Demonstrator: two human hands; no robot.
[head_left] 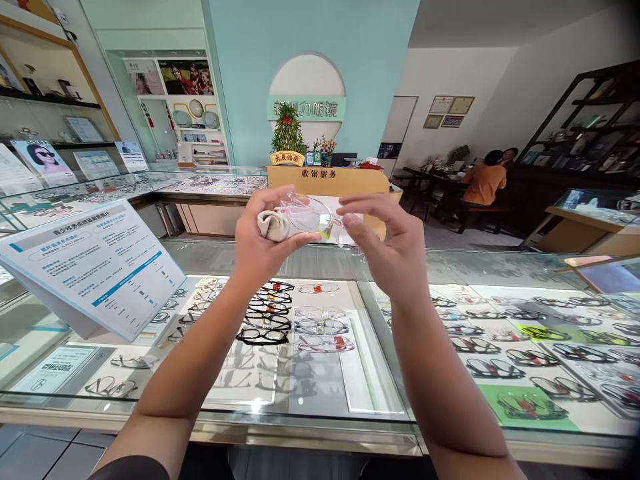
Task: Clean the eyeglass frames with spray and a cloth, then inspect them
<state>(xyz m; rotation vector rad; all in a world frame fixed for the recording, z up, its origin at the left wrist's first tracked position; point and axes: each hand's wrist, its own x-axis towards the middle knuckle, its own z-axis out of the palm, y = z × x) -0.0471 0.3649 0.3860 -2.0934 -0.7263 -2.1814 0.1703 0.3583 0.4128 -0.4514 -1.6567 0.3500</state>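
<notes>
A pair of clear-framed eyeglasses [320,204] is held up over the glass display counter, between both hands. My left hand [253,243] grips one side of the frame, and a rolled beige cloth [274,225] is tucked in its palm and fingers. My right hand [397,247] pinches the other end of the glasses between thumb and fingertips; the exact contact is hard to see because the frame is transparent. A small bright yellow-green patch [325,230] shows at or behind one lens.
Under the glass countertop [310,427] lie rows of eyeglasses, including black frames [263,335]. A tilted sign [100,267] stands at left. Ahead is a yellow cashier desk [330,179] with a plant [289,130]. A person in orange [484,183] sits back right.
</notes>
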